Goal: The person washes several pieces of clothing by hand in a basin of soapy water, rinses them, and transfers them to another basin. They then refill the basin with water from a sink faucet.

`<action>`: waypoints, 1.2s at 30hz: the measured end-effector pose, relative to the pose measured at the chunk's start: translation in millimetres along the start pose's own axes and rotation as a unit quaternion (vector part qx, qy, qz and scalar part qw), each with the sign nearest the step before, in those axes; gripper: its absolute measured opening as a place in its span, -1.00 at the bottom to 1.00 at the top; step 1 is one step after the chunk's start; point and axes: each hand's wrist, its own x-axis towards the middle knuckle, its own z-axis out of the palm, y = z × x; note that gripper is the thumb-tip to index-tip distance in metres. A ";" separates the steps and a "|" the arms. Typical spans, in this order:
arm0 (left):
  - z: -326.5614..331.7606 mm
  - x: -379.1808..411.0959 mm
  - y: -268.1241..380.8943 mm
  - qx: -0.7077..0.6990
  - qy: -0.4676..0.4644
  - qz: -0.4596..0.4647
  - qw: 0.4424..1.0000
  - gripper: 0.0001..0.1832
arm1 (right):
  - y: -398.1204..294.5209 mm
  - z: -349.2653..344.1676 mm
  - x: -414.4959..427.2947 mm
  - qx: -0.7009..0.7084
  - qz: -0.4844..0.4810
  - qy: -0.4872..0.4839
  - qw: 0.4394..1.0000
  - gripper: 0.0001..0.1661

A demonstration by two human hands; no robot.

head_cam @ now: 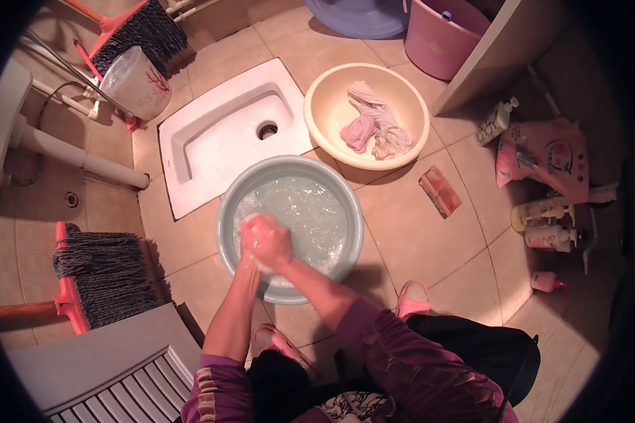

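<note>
My left hand [250, 239] and my right hand [276, 245] are pressed together over the left side of a grey-blue plastic basin [353, 232]. Both are wet and blurred. Something whitish shows at their edges, cloth or suds, and I cannot tell which. Cloudy water [309, 211] with foam along the sides fills much of the basin. Just beyond it, to the right, a cream plastic basin [317, 124] holds a wrung pale cloth [383, 119] and a bunched pink cloth [358, 133].
A white squat toilet [177, 158] is set in the tiled floor behind the basin. Right lie a reddish-brown block [440, 191], a pink detergent bag [542, 156] and several pump bottles [550, 238]. Left are a mop-like broom [108, 277], a waste bin [137, 87] and a drainpipe [92, 161].
</note>
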 end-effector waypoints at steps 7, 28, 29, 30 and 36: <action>53.1 -4.7 11.0 0.283 0.166 -0.106 0.939 -0.44 | 76.7 -48.5 45.1 -0.219 0.061 -0.075 0.971 -0.79; 84.5 -15.8 20.4 -0.048 0.157 -0.107 0.981 -0.53 | -67.6 -50.2 -25.6 0.026 -0.060 -0.221 0.973 -0.81; 62.1 -6.4 13.6 -0.088 0.113 -0.101 0.985 -0.55 | -66.6 -47.8 -32.5 0.002 -0.059 -0.202 0.978 -0.80; 27.9 -6.1 18.5 -0.125 0.081 -0.074 0.986 -0.57 | -69.8 -37.7 -41.2 -0.002 -0.065 -0.195 0.979 -0.79; -20.5 1.1 -9.6 -0.063 -0.086 0.017 0.994 -0.72 | -6.3 -4.7 -0.9 -0.059 0.028 -0.081 0.995 -0.84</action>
